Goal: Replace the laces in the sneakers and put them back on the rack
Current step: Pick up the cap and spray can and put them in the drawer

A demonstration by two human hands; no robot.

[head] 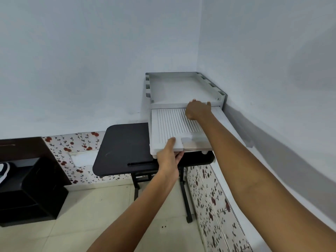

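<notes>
While what looks like a sneaker (3, 170) shows only in part at the far left edge, beside a dark cabinet (36, 188), no shoe is at the rack, so the lacing job sits well apart from where both hands are busy. Right of the cabinet, a black table (123, 148) stands beneath the raised panel; if that panel dropped, it would likely strike the tabletop. Just right of centre, the left hand (168, 157) grips the near edge of the white ribbed panel (169, 124), thumb on top and fingers curled beneath. That hold looks shallow, so I judge a slip the main risk. Further right, the right hand (198, 110) lies at the seam where the panel meets the rack (181, 88) in the corner; whether it grips or merely presses I cannot tell. Fingers there could be caught if the panel swung shut.
</notes>
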